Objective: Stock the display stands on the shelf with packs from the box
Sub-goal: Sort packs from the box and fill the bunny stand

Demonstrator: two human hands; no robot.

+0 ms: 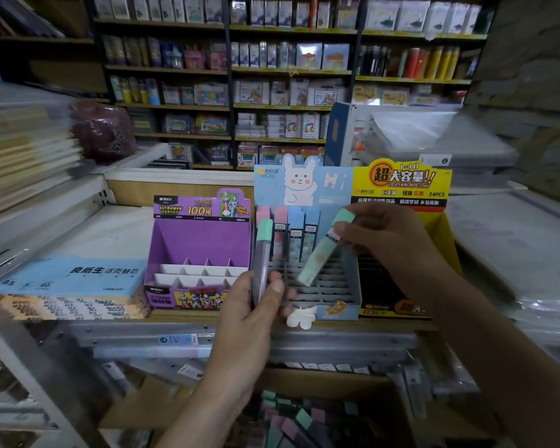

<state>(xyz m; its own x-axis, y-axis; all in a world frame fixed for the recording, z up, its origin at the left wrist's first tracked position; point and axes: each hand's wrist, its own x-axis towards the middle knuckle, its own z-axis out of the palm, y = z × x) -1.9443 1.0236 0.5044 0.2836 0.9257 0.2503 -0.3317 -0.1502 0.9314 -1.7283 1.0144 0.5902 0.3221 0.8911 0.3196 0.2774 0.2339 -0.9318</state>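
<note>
Head view: four packs racked (perhaps), two held.

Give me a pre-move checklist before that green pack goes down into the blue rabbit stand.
1. Right hand has a firm hold on the green pack: ok, pinched near its cap end.
2. Pack's lower end is over the slot grid of the blue rabbit stand: ok.
3. Pack is upright enough to drop in: not ok, it is tilted.
4. Free slots remain: ok, only the back row shows standing packs.
5. Left hand is clear of the grid: ok, it holds the next pack at the stand's left edge.
6. Which exact slot lies under the tip: cannot tell.
</note>
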